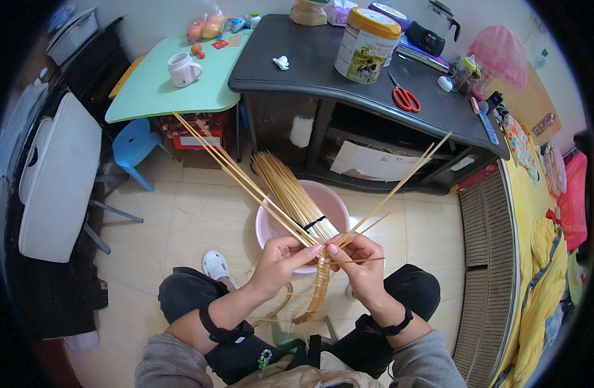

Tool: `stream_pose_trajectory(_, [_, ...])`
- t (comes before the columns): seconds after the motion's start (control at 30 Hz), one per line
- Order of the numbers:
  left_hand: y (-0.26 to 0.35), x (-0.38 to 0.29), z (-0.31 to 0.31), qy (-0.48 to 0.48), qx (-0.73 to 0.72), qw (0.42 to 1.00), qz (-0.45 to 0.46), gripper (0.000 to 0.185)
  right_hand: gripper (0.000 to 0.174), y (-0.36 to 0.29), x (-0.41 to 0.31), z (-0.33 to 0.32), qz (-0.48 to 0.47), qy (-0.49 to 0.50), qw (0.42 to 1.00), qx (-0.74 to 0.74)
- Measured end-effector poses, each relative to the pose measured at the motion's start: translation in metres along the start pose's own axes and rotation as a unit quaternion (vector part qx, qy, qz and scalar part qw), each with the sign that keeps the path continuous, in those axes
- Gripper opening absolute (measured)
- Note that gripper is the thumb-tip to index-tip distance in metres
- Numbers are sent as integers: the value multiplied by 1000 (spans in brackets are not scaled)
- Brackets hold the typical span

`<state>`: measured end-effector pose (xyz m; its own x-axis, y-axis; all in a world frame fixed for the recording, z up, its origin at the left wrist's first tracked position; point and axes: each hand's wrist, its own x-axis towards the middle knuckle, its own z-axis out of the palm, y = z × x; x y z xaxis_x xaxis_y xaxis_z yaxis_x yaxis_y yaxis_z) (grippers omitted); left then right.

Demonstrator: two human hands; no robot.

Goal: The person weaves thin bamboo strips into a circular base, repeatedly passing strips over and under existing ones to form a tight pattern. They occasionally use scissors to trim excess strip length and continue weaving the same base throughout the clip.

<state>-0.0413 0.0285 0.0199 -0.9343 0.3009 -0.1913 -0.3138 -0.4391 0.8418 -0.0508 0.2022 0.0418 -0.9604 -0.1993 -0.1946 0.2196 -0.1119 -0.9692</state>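
Between my hands is a braided straw strip, its finished length hanging down and curving left above my lap. My left hand pinches the braid's upper left edge, where several loose straws fan out to the upper left. On the other side my right hand pinches the braid's top, with more straws spreading to the upper right and one short straw pointing right. Just beyond my fingers, a bundle of straws tied with a black band leans in a pink plastic basin.
A black cabinet ahead carries red-handled scissors, a large tin and a glass kettle. At left are a green table with a mug, a blue stool and a white chair. A bed borders the right.
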Motion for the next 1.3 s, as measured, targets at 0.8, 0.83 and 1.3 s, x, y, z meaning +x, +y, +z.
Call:
stream_pose_trajectory(0.8, [-12, 7, 2, 55, 86, 995, -19, 21, 14, 12, 6, -8, -54, -25, 996, -74])
stream_pose_trajectory(0.83, [-14, 6, 4, 58, 112, 992, 23, 20, 15, 12, 7, -7, -42, -30, 998, -47])
stream_pose_trajectory(1.3, [-15, 4, 3, 65, -89, 989, -95, 11, 20, 20, 11, -3, -442, -12, 842, -309])
